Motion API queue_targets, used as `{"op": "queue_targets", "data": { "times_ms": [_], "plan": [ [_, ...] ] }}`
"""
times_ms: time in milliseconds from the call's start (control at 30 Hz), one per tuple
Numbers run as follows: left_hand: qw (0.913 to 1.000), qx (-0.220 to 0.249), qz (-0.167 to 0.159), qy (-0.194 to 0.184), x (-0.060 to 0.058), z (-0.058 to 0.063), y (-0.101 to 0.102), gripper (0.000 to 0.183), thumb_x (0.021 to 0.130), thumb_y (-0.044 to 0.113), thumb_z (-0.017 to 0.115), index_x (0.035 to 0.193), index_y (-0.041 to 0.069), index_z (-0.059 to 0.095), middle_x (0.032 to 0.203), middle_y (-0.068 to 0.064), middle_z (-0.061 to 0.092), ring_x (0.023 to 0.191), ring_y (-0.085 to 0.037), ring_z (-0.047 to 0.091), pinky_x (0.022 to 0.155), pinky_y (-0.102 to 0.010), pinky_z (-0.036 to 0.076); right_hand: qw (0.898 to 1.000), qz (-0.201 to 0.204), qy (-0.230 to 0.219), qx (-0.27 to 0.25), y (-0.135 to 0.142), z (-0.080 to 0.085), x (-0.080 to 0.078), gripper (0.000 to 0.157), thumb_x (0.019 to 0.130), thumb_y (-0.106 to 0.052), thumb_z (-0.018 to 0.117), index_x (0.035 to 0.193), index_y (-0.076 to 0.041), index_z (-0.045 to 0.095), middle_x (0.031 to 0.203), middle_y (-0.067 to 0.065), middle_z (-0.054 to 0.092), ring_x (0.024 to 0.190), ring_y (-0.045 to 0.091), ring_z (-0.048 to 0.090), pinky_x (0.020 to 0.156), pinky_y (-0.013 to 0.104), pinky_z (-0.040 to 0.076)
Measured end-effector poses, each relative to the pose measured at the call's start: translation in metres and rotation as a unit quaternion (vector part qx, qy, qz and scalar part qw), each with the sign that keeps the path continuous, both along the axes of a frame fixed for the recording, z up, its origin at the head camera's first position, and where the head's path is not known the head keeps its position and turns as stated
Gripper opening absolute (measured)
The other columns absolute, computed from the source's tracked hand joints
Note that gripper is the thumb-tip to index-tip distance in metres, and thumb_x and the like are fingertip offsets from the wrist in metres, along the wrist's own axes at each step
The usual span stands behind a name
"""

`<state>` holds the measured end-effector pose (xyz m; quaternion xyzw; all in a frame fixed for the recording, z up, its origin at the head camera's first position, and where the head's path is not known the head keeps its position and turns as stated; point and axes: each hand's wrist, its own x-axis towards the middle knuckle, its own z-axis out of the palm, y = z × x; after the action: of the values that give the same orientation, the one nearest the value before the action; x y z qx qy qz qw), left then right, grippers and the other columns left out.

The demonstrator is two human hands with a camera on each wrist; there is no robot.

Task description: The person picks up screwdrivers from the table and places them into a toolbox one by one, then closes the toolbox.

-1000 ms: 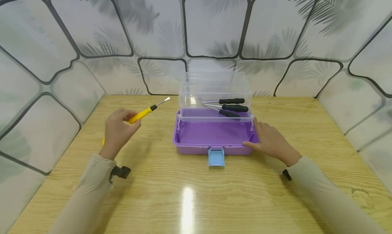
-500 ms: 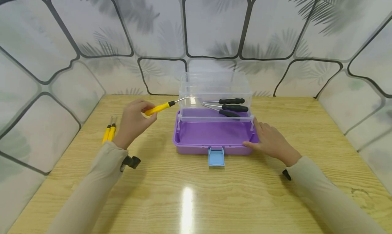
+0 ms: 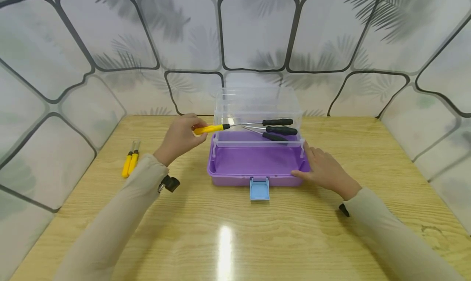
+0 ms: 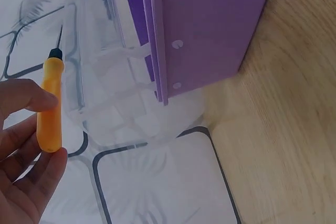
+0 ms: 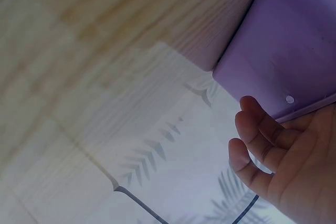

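My left hand (image 3: 181, 137) pinches a yellow-handled screwdriver (image 3: 210, 129) with a black collar, its shaft pointing right over the left end of an open purple toolbox (image 3: 228, 181). In the left wrist view, thumb and fingertips sit on the yellow handle (image 4: 51, 90). My right hand (image 3: 326, 171) holds the box's right end, thumb over the front rim and fingers along the outer side. Its fingers show bent beside the purple wall (image 5: 273, 61) in the right wrist view. Several black-handled screwdrivers (image 3: 281, 130) lie behind, at the raised clear lid (image 3: 257, 99).
Two yellow-handled tools (image 3: 130, 161) with metal shafts lie side by side on the wooden table (image 3: 176, 240), left of the left forearm. A light blue latch (image 3: 259, 190) hangs down at the box's front. A patterned wall (image 3: 259, 36) stands behind the table.
My left hand has carried the yellow screwdriver rightward and slightly up, bringing its shaft over the box. The two yellow tools on the table came into view. My right hand stays at the box.
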<state>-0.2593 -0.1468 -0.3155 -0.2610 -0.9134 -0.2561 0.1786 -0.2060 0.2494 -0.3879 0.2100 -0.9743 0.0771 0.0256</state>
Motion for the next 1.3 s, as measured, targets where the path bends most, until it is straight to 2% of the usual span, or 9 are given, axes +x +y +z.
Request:
{"op": "queue_targets", "data": {
  "times_ms": [267, 567, 833, 1300],
  "plan": [
    [0.9964, -0.027, -0.055, -0.059, -0.011, 0.011, 0.016, 0.013, 0.077, 0.009, 0.071, 0.089, 0.003, 0.071, 0.084, -0.008, 0.065, 0.078, -0.021, 0.060, 0.075, -0.034, 0.054, 1.000, 0.004, 0.004, 0.002, -0.001, 0.001, -0.001, 0.104, 0.082, -0.059, 0.059, 0.142, 0.016, 0.018, 0.120, 0.031, 0.055, 0.104, 0.040, 0.055, 0.090, 0.052, 0.045],
    [0.9895, -0.055, -0.098, -0.091, -0.021, 0.017, 0.035, 0.015, 0.076, 0.005, 0.069, 0.090, 0.003, 0.072, 0.086, -0.009, 0.067, 0.080, -0.021, 0.059, 0.074, -0.032, 0.051, 1.000, 0.006, -0.002, 0.005, -0.002, 0.004, 0.001, 0.104, 0.083, -0.061, 0.056, 0.142, 0.016, 0.018, 0.121, 0.032, 0.054, 0.106, 0.042, 0.054, 0.091, 0.053, 0.045],
    [0.9806, -0.122, -0.123, -0.092, -0.031, 0.022, 0.052, 0.014, 0.076, 0.008, 0.069, 0.089, 0.003, 0.072, 0.088, -0.009, 0.069, 0.080, -0.022, 0.061, 0.078, -0.033, 0.052, 1.000, 0.003, 0.000, 0.001, -0.001, 0.001, -0.001, 0.104, 0.083, -0.059, 0.058, 0.142, 0.016, 0.018, 0.120, 0.031, 0.055, 0.105, 0.041, 0.055, 0.091, 0.052, 0.045],
    [0.9689, -0.162, -0.142, -0.121, -0.039, 0.026, 0.070, 0.010, 0.076, 0.006, 0.068, 0.084, 0.005, 0.072, 0.083, -0.007, 0.068, 0.076, -0.019, 0.059, 0.073, -0.030, 0.052, 1.000, -0.005, -0.011, 0.000, -0.001, 0.002, 0.002, 0.104, 0.083, -0.059, 0.059, 0.143, 0.015, 0.017, 0.125, 0.032, 0.052, 0.110, 0.042, 0.053, 0.095, 0.053, 0.044]
  ]
}}
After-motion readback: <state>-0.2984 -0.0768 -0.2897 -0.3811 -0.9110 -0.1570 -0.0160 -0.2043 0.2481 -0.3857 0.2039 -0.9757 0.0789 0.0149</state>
